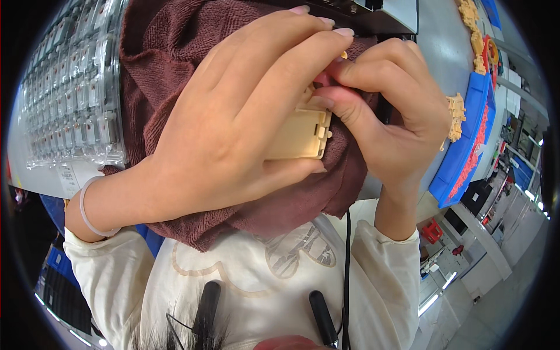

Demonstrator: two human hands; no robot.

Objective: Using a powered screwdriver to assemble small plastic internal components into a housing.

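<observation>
My left hand [233,116] wraps around a small tan plastic casing [300,137], a flat box-like part with little tabs on its edge. My right hand [388,111] pinches a small pink piece [322,79] at the casing's top edge, thumb and forefinger closed on it. Both hands are raised close to the camera above a dark red-brown towel [169,52] that lies over the bench edge and my lap. Most of the casing is hidden by my left fingers.
A clear plastic tray [73,93] with many small compartments holding parts lies at the left. At the right, a blue tray [466,146] carries orange-red pieces, with tan plastic parts [456,114] beside it. A black cable [347,262] hangs down over my cream sweater.
</observation>
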